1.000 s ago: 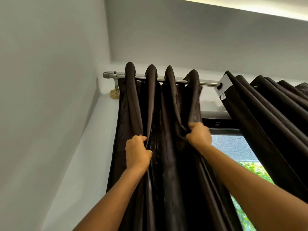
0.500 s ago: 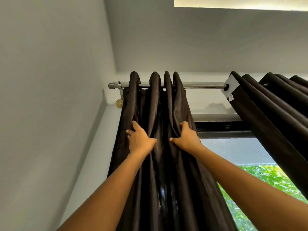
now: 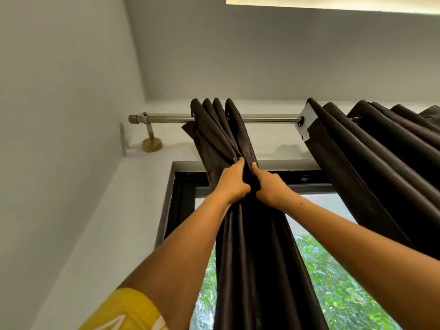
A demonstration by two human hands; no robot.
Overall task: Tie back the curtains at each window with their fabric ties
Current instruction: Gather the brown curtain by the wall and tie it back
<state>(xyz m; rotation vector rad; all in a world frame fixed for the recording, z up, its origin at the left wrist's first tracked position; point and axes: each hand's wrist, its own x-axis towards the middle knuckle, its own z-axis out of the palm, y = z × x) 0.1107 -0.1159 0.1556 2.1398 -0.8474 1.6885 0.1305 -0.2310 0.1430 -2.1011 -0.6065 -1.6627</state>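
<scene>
**Both hands bunch the left-hand curtain high under the rod**

The dark curtain (image 3: 240, 234) hangs from the curtain rod (image 3: 266, 119), its top folds pressed tight together, and just below the rod the pleats are squeezed into one narrow bundle. The left hand (image 3: 232, 184) has its fingers curled round the bundle from the wall side, and the right hand (image 3: 270, 186) grips it from the window side, thumbs up along the cloth, the two hands almost touching. That's a firm two-handed clasp on fabric, nothing loose.

Further along the rod from the hands, a second curtain (image 3: 371, 163) hangs in wider folds, a white label (image 3: 307, 120) at its leading edge by the eyelet. Back toward the wall from the bundle, the rod's bracket (image 3: 151, 141) is fixed on a round wooden mount.

No fabric tie is in sight up here, so by my reading this is gathering, with the tying yet to come. The risk: a hard downward tug this close to the rod loads that bracket. Let one hand go and the slippery pleats could fan out again.
</scene>
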